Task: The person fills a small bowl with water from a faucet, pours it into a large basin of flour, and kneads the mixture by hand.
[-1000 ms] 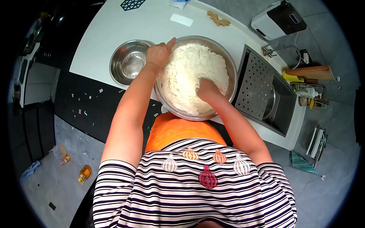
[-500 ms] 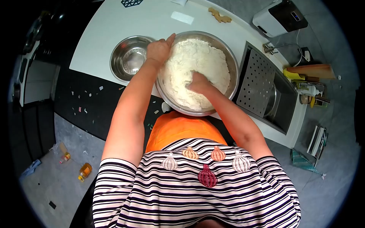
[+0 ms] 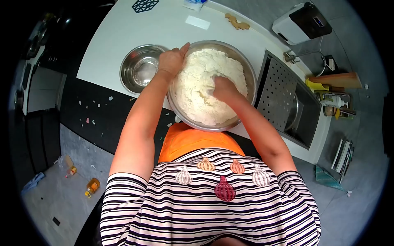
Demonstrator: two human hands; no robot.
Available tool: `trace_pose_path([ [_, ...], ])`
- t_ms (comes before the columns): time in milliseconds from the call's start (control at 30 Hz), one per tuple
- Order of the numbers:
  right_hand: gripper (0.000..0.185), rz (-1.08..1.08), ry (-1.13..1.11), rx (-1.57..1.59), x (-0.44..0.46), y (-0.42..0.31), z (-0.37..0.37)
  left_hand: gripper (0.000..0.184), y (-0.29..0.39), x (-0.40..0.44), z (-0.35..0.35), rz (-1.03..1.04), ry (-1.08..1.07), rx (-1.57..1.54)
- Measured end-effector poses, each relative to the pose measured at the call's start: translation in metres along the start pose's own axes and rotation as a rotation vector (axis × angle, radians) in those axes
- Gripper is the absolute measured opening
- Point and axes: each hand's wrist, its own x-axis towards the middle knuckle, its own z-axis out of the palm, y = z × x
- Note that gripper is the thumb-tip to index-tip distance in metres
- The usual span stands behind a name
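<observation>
Left hand (image 3: 171, 61) clamped on rim of big bowl (image 3: 251, 78); right hand (image 3: 223, 89) apart, fingers sunk in flour (image 3: 217, 61), grip hidden.

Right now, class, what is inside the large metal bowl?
Inside the large metal bowl: a pale floury mass and the right hand, fingertips out of sight. The bowl's bottom is covered and unseen.

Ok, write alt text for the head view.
A bare right hand reaches into a white, floury mass in a large metal bowl, the left hand at its rim; a smaller metal bowl stands beside it on the counter.
</observation>
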Motion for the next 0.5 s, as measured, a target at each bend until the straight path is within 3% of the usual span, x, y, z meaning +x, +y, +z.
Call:
trace_pose_path([
  [100,0.026,-0.031,-0.038,-0.212,-0.021,-0.028,-0.010,0.032,0.005,-0.004,-0.007,0.000,0.076,-0.102],
  [133,0.026,-0.031,-0.037,-0.214,-0.024,-0.026,-0.002,0.029,0.006,-0.007,-0.013,0.010,0.199,-0.182],
  [200,0.022,-0.329,-0.093,-0.521,-0.023,-0.018,0.023,0.027,0.009,-0.017,-0.028,0.021,0.321,-0.258],
  [233,0.024,-0.292,-0.228,-0.558,-0.021,-0.020,0.029,0.024,0.011,-0.028,-0.036,0.010,0.401,-0.340],
  [267,0.024,-0.295,-0.228,-0.549,-0.015,-0.005,0.045,0.022,0.013,-0.042,-0.043,0.000,0.481,-0.421],
  [333,0.026,-0.528,0.247,-0.497,0.009,0.035,0.082,0.021,0.018,-0.083,-0.054,-0.126,0.309,-0.704],
  [367,0.026,-0.434,0.049,-0.367,0.016,0.037,0.080,0.021,0.018,-0.105,-0.056,-0.186,0.227,-0.756],
  [467,0.026,-0.472,0.154,-0.476,0.025,0.035,0.066,0.025,0.017,-0.160,-0.050,-0.420,0.103,-0.967],
  [500,0.026,-0.376,0.069,-0.514,0.021,0.018,0.038,0.025,0.014,-0.174,-0.044,-0.424,0.099,-0.963],
])
